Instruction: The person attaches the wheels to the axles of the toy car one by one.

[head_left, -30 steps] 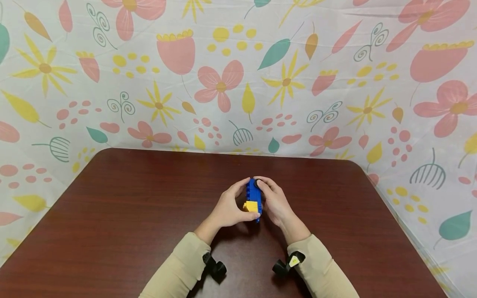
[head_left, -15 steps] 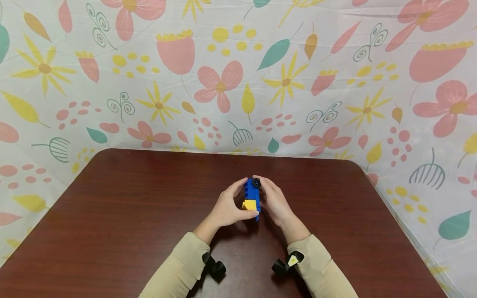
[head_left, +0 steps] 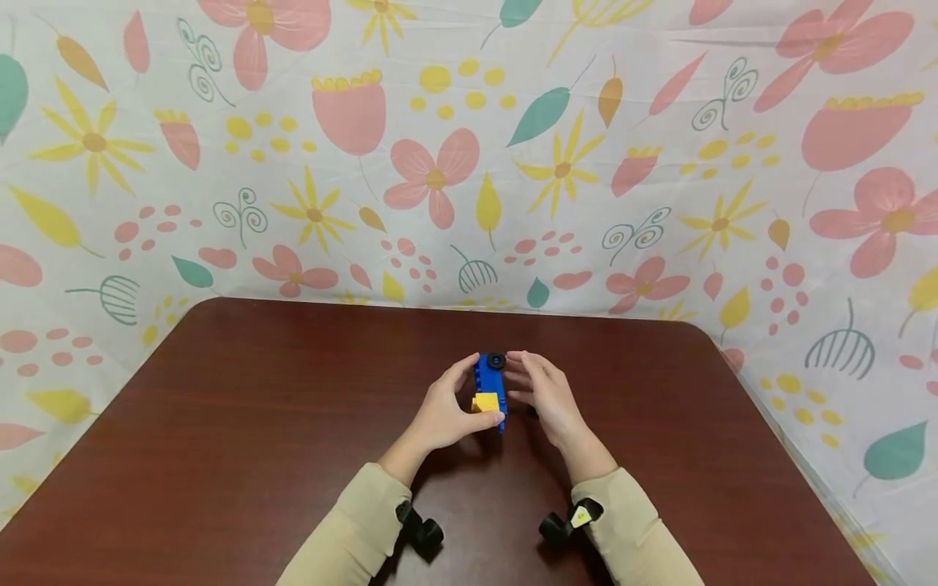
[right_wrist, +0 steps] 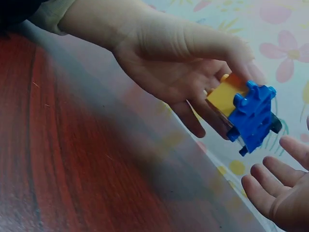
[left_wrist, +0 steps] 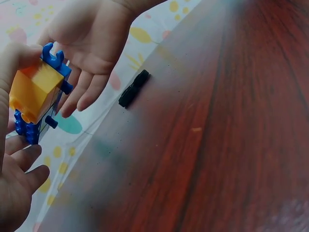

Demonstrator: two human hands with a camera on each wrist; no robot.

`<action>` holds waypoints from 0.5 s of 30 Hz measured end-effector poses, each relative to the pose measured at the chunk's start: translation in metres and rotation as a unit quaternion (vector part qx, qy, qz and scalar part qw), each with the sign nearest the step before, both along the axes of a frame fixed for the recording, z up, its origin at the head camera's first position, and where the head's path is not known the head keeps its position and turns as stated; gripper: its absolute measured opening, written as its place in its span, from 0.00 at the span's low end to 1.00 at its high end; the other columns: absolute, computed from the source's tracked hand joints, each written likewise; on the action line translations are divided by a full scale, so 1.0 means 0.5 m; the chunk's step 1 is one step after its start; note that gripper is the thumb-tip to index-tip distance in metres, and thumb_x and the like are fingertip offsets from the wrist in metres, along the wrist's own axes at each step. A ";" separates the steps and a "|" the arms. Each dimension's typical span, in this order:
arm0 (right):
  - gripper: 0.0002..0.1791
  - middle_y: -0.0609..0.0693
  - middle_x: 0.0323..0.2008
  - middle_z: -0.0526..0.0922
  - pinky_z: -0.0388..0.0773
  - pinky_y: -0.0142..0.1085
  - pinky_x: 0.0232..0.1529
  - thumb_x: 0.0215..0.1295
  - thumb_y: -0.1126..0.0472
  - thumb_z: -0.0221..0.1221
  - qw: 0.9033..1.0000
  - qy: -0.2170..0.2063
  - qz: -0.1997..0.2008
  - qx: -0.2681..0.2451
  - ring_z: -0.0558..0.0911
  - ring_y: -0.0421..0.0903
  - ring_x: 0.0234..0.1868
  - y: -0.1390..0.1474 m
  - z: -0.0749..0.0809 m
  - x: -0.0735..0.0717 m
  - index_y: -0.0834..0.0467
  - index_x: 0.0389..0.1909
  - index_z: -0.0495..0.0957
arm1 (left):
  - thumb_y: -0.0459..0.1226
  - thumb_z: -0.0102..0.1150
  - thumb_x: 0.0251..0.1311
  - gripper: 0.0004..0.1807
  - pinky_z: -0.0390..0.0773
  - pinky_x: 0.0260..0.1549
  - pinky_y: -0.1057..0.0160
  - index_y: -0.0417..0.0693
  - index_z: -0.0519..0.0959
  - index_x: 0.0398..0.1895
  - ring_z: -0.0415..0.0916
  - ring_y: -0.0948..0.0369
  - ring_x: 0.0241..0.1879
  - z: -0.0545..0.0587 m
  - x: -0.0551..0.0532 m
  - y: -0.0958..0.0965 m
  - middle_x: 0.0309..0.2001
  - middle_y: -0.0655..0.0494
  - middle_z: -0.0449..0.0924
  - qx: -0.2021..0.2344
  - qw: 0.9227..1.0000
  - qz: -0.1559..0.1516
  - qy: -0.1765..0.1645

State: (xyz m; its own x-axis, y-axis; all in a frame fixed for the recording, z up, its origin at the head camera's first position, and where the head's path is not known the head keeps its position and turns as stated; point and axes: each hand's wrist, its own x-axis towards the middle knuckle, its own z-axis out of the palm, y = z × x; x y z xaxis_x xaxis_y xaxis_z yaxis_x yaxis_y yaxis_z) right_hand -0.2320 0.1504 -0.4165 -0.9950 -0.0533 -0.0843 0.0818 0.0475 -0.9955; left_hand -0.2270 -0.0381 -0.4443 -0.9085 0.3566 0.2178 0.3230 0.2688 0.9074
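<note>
My left hand (head_left: 447, 413) holds a blue toy building-block vehicle base (head_left: 491, 378) above the table, thumb at the near end and fingers at the far end. A yellow block (head_left: 485, 403) sits on its near part, and a black wheel (head_left: 497, 360) is at its far end. Blue stubs (left_wrist: 51, 122) and a hook-like coupling (left_wrist: 53, 55) stick out in the left wrist view. My right hand (head_left: 553, 400) is beside the toy with fingers extended, apart from it. In the right wrist view, the blue underside (right_wrist: 253, 118) faces the right hand's fingers (right_wrist: 270, 181).
Black wheels (left_wrist: 133, 89) lie on the brown wooden table (head_left: 293, 423), mostly behind the right hand in the head view. A flower-patterned cloth (head_left: 410, 244) hangs behind the table. Black wrist cameras (head_left: 420, 533) are strapped to both sleeves.
The right hand has let go of the toy and moved right, its fingers spreading. The left hand has shifted the toy slightly left, and its black wheel is now uncovered.
</note>
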 end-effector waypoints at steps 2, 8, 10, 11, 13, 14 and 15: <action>0.32 0.55 0.61 0.74 0.78 0.43 0.53 0.69 0.39 0.45 1.000 0.005 -0.004 0.001 0.76 0.52 0.59 0.005 0.001 -0.002 0.59 0.61 0.70 | 0.50 0.71 0.46 0.51 0.66 0.63 0.49 0.51 0.56 0.72 0.63 0.51 0.67 0.001 -0.001 0.000 0.69 0.48 0.62 -0.004 1.000 0.004 -0.002; 0.31 0.58 0.62 0.73 0.78 0.42 0.53 0.71 0.41 0.45 1.000 0.014 -0.007 0.014 0.74 0.54 0.61 0.025 0.002 -0.002 0.62 0.61 0.70 | 0.50 0.71 0.46 0.51 0.66 0.63 0.48 0.52 0.56 0.72 0.61 0.50 0.68 0.004 -0.002 -0.002 0.70 0.48 0.61 -0.011 1.000 0.014 -0.010; 0.31 0.59 0.61 0.73 0.78 0.42 0.53 0.71 0.42 0.45 1.000 0.021 -0.012 0.020 0.74 0.55 0.60 0.032 0.002 -0.004 0.62 0.60 0.70 | 0.50 0.71 0.46 0.51 0.66 0.63 0.47 0.51 0.56 0.72 0.61 0.49 0.68 0.006 -0.003 -0.003 0.70 0.47 0.61 -0.012 1.000 0.010 -0.007; 0.31 0.60 0.61 0.73 0.78 0.42 0.52 0.71 0.42 0.45 0.999 0.026 -0.013 0.025 0.74 0.56 0.60 0.035 0.003 -0.004 0.63 0.59 0.70 | 0.50 0.71 0.46 0.50 0.66 0.63 0.47 0.51 0.56 0.72 0.61 0.49 0.68 0.008 -0.004 -0.003 0.70 0.47 0.60 -0.013 1.000 0.009 -0.006; 0.30 0.61 0.61 0.73 0.78 0.43 0.52 0.71 0.42 0.46 0.999 0.035 -0.014 0.031 0.74 0.57 0.60 0.042 0.004 -0.007 0.63 0.58 0.71 | 0.49 0.71 0.46 0.51 0.66 0.63 0.47 0.50 0.56 0.72 0.61 0.49 0.68 0.011 -0.006 -0.003 0.70 0.47 0.61 -0.012 1.000 0.006 -0.006; 0.30 0.61 0.60 0.73 0.78 0.43 0.53 0.71 0.42 0.46 0.999 0.038 -0.014 0.035 0.74 0.57 0.60 0.045 0.004 -0.009 0.63 0.58 0.71 | 0.49 0.71 0.46 0.51 0.66 0.63 0.47 0.49 0.56 0.72 0.61 0.49 0.68 0.012 -0.008 -0.003 0.69 0.47 0.61 -0.012 1.000 0.005 -0.005; 0.30 0.61 0.60 0.73 0.78 0.43 0.53 0.71 0.42 0.46 0.998 0.043 -0.013 0.042 0.74 0.57 0.60 0.048 0.005 -0.010 0.63 0.58 0.71 | 0.49 0.71 0.46 0.50 0.65 0.63 0.47 0.49 0.56 0.72 0.61 0.49 0.68 0.013 -0.010 -0.002 0.69 0.46 0.61 -0.013 1.000 0.004 -0.003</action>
State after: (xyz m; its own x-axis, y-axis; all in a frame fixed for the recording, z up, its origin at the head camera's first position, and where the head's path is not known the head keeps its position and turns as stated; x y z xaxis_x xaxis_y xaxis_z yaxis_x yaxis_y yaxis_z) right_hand -0.2368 0.1743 -0.4139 -0.9997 -0.0247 -0.0024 -0.0008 0.1294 -0.9916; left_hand -0.2317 -0.0394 -0.4379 -0.9129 0.3541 0.2031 0.3151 0.2949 0.9021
